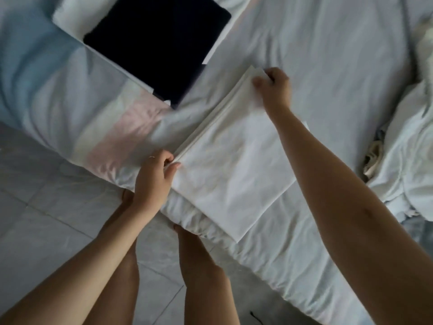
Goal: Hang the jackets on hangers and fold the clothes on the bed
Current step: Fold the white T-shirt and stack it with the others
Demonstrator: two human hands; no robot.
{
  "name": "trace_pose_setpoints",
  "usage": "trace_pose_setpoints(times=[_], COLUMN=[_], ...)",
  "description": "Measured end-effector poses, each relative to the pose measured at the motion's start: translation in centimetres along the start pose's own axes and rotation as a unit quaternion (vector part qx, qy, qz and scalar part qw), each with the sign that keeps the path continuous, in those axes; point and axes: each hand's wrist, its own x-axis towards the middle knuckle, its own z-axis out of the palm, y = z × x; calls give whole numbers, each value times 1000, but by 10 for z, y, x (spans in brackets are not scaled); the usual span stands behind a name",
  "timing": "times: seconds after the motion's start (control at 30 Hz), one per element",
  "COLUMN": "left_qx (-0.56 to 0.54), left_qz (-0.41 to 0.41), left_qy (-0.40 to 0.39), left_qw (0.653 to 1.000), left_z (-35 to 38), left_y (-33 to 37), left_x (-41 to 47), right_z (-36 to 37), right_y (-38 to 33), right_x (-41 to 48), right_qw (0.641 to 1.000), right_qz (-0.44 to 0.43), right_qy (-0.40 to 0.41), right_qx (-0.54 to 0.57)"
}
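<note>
While I pinched both ends of its layered edge, the white cloth point(234, 165) lay folded near the bed's point(339, 66) near side.

My left hand point(154, 174) gripped the near-left corner and my right hand point(273, 86) gripped the far corner, each closed on the stacked layers. It looked light, soft and limp, likely to sag or slide apart unless held at those corners. It was a plain white, faintly creased rectangle, several layers showing along its left edge.
</note>
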Motion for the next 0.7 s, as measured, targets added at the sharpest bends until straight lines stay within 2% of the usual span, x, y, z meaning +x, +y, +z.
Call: trace_pose_setpoints(times=[0.13,0.2,0.3,0.37,0.43,0.5,0.53,0.6,0.67,0.7], left_qx=[-31,-33,-15,39,113,160,182,229,287,319], left_qz=[-10,-31,-54,-69,-70,44,125,231,238,231], left_qy=[18,31,47,68,79,43,10,-65,-112,-123], left_qw=[999,999,997,995,988,985,975,943,921,911], left_z=[-2,-1,3,8,15,22,27,41,51,56], left_y=[-4,-9,-13,-8,7,27,32,34,24,17], left_x=[-9,-11,-10,-7,-6,-2,-1,7,16,20], right_z=[-10,-8,1,8,8,10,14,24,24,17], right_y=[1,-3,-4,0,3,11,18,40,71,89], right_x=[4,10,22,24,9,-23,-45,-95,-122,-119], right_qw=[996,996,996,990,980,950,933,890,811,785], right_qz=[-65,-81,-57,-56,-115,-235,-296,-411,-507,-521], right_qy=[57,35,0,33,105,174,169,71,-38,-62], right_qx=[37,13,-67,-122,-121,-108,-117,-185,-291,-330])
